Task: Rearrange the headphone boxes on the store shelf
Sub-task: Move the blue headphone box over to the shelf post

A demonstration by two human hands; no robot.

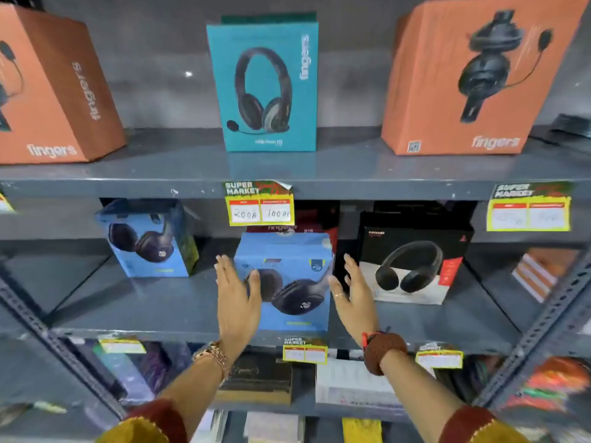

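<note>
A light blue headphone box [289, 251] stands at the front of the middle shelf [128, 302]. My left hand [235, 295] is at its left side, fingers spread, thumb over the box front. My right hand [353, 290] is at its right side, fingers apart; I cannot tell whether either palm touches the box. A second blue box [148, 239] stands further left, and a black box [412, 260] to the right. On the top shelf are a teal box [265, 87], an orange box [57, 87] at left and another orange box [473, 78] at right.
Dark red boxes [316, 219] sit behind the light blue box. Yellow price tags [260, 204] hang from the shelf edges. A perforated grey upright [540, 327] runs along the right side. The bottom shelf holds dark and white packs [348, 382].
</note>
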